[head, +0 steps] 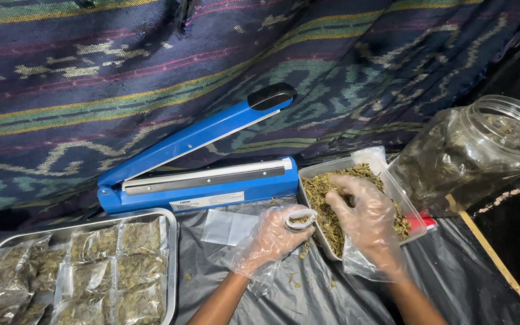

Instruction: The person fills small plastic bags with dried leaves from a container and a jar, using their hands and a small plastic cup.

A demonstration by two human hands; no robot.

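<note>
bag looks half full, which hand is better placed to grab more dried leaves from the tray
Right hand: it already rests in the leaves in the tray, while the left hand holds the small bag.

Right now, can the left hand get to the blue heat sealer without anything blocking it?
Probably yes, though not freely: the left hand holds a small open bag. The blue heat sealer sits just beyond it, with only flat empty bags lying between.

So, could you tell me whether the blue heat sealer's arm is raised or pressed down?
Raised: the blue heat sealer has its arm angled up, well clear of the base's sealing strip.
</note>
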